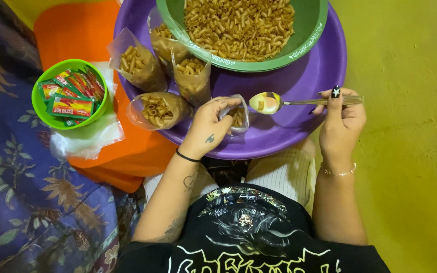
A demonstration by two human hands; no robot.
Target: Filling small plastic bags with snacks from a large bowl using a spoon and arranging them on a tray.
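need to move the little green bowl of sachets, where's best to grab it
Take the small green bowl by its bare rim on the near-left side, coming down from above. The sachets fill its middle, and the filled clear bags crowd its right side. It sits on loose plastic sheets, so lifting looks safer than dragging.

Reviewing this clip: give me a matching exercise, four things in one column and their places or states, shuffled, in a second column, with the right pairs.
Things:
1. spoon
2. small clear bag
3. red sachets
4. large green bowl

Places or states:
A. piled in the small green bowl on the orange surface
B. held open by the left hand over the purple basin
C. full of loose macaroni, sitting in the purple basin
D. held by its handle in the right hand, tip toward the bag

Pairs: 1-D, 2-B, 3-A, 4-C
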